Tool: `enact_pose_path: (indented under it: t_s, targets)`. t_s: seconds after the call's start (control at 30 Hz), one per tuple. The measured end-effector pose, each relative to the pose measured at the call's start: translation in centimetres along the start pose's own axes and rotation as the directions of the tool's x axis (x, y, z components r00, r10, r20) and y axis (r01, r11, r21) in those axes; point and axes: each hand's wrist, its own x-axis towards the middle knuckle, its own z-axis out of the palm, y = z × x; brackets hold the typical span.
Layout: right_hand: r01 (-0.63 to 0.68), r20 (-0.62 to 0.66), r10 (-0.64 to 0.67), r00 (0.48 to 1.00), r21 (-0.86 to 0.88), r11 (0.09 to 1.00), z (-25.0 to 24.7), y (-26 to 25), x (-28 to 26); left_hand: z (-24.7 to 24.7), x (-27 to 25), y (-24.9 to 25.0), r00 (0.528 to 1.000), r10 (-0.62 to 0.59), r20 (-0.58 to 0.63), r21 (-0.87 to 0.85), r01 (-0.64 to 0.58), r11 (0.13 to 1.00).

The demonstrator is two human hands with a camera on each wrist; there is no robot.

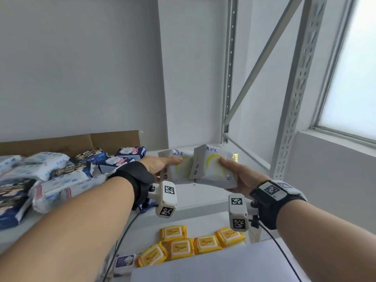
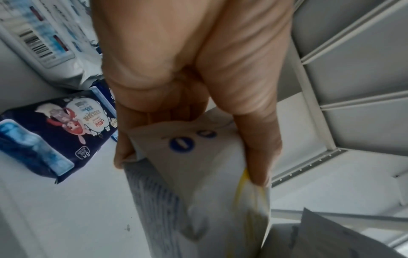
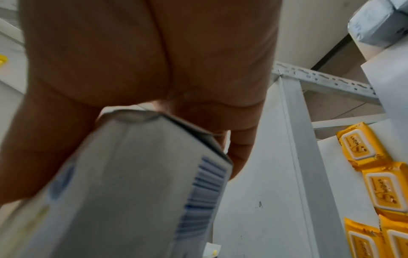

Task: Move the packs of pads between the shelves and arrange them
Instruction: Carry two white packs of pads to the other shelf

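Observation:
Two white packs of pads with blue "ABC" lettering and a yellow arc are held side by side over the right end of the upper shelf (image 1: 201, 192). My left hand (image 1: 162, 164) grips the left pack (image 1: 176, 167), thumb on its front and fingers behind; in the left wrist view this left pack (image 2: 198, 165) sits pinched between thumb and fingers. My right hand (image 1: 238, 174) grips the right pack (image 1: 211, 165), which overlaps the left one slightly. In the right wrist view the right pack (image 3: 132, 183) fills the lower left, barcode side showing.
A heap of white and dark blue pad packs (image 1: 50, 176) covers the shelf's left part before a cardboard box (image 1: 91, 141). Yellow wipes packs (image 1: 193, 243) lie on the lower shelf. A grey metal upright (image 1: 293, 98) and a window (image 1: 354, 78) stand at right.

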Motion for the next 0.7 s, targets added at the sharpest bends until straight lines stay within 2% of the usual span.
enact_pose_path:
  t_s: [0.2,0.4,0.57,0.7]
  targets:
    - [0.083,0.075,-0.081,0.994,-0.021,0.996,-0.9,-0.5,-5.2,2.4,-2.2,0.0,0.999,0.046,0.014,0.061,-0.047,0.997]
    - [0.04,0.039,-0.037,0.999,-0.086,0.995,-4.6,0.2,-9.7,7.7,-3.6,-1.8,0.994,0.079,0.076,0.075,-0.085,0.994]
    - [-0.002,-0.048,-0.003,0.999,-0.097,0.995,-11.2,0.4,-11.4,14.6,-3.2,-2.7,0.989,0.054,0.137,0.141,-0.074,0.987]
    - [-0.056,-0.103,0.03,0.994,-0.261,0.964,-19.1,0.0,-11.1,21.7,-0.9,-3.5,0.99,0.048,0.13,0.253,-0.08,0.964]
